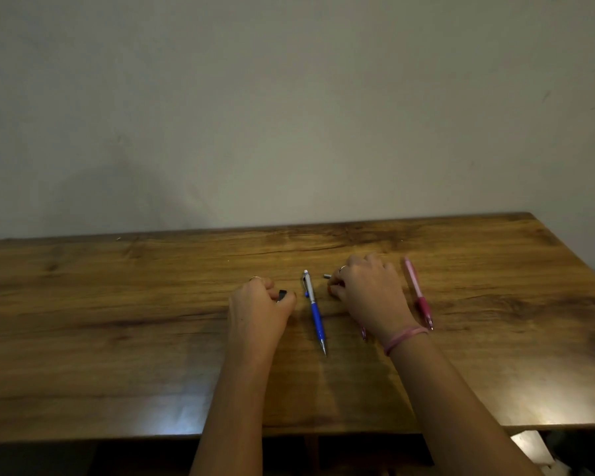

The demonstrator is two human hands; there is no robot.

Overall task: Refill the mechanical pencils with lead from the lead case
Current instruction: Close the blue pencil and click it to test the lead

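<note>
Head view, looking forward and down. Wooden table (117, 338) set against a plain pale wall (289, 97), grain running left to right, glare patches near the front edge.

Left hand (258, 304) resting on the tabletop left of centre, fingers curled under and pinching a small black lead case (281, 295) between thumb and fingertips; only one dark end of the case visible past the knuckles. Ring (255, 278) on one finger of this hand.

Blue mechanical pencil (315, 312) lying flat on the table between the two hands, touched by neither; white upper barrel with clip toward the wall, blue grip lower down, metal tip pointing at the front edge.

Right hand (368, 290) resting palm-down right of the blue pencil, fingers bent and bunched together at the far left side, closed around something small; a short grey metallic end (327, 276) poking out just beyond the fingertips. Impossible to tell exactly what this piece is. Ring also on this hand, pink band (404, 338) around the wrist. A small pink tip (363, 334) peeking out beneath the wrist, the rest hidden under the hand.

Pink mechanical pencil (418, 293) lying just right of the right hand, apart from it, pale end toward the wall, darker grip and tip toward the front edge.
</note>
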